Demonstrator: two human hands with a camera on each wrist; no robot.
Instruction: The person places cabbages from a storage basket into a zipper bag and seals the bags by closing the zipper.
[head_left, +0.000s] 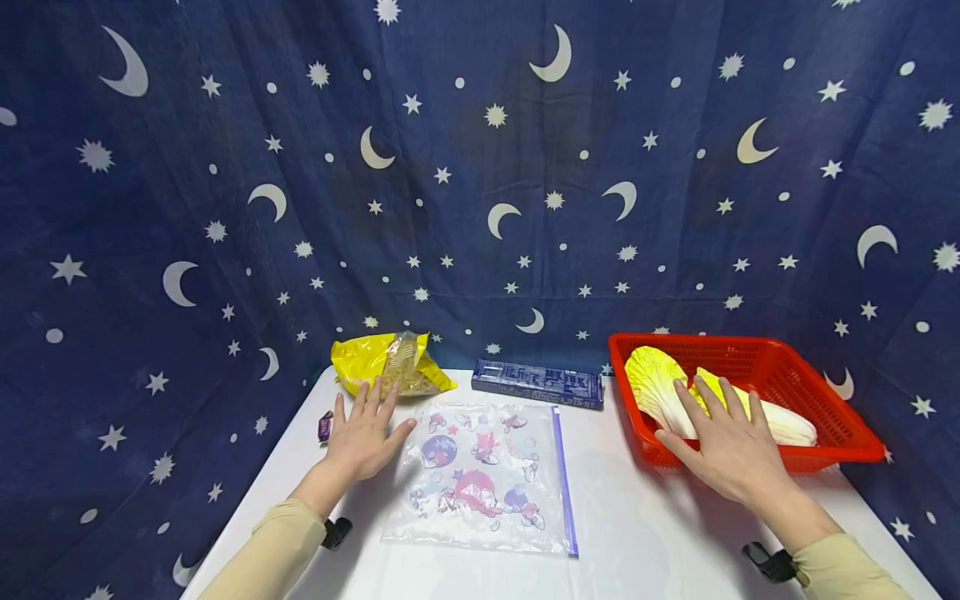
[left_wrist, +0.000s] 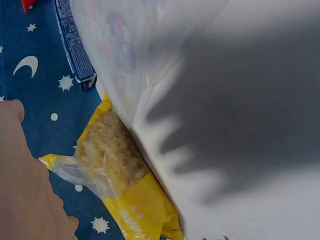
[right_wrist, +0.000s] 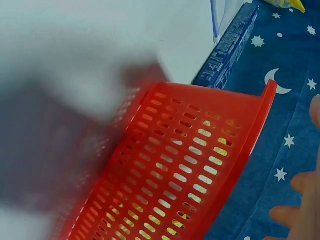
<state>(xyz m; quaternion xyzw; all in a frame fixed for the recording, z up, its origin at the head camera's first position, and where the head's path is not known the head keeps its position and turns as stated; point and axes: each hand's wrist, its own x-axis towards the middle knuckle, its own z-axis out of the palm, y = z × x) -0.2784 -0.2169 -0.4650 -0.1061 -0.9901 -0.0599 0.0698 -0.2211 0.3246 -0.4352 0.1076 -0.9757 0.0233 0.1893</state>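
Note:
My left hand [head_left: 362,437], fingers spread, hovers above the table's left side, holding nothing. Just beyond its fingertips lies a yellow bag of dried food [head_left: 375,361] with a clear window, and a small purple packet [head_left: 325,427] is left of the hand. To its right, a clear zip bag [head_left: 480,479] printed with pink and purple pictures lies flat, its purple zip edge facing right. My right hand [head_left: 731,450] is also spread and holds nothing; it overlaps the near rim of a red plastic basket [head_left: 840,446]. Inside the basket are two pieces of napa cabbage [head_left: 660,387], partly hidden by the fingers.
A long dark blue box [head_left: 537,383] lies at the back of the white table [head_left: 622,533], between the yellow bag and the basket. Behind the table hangs a blue curtain [head_left: 465,208] with moons and stars. Black bands sit on both wrists.

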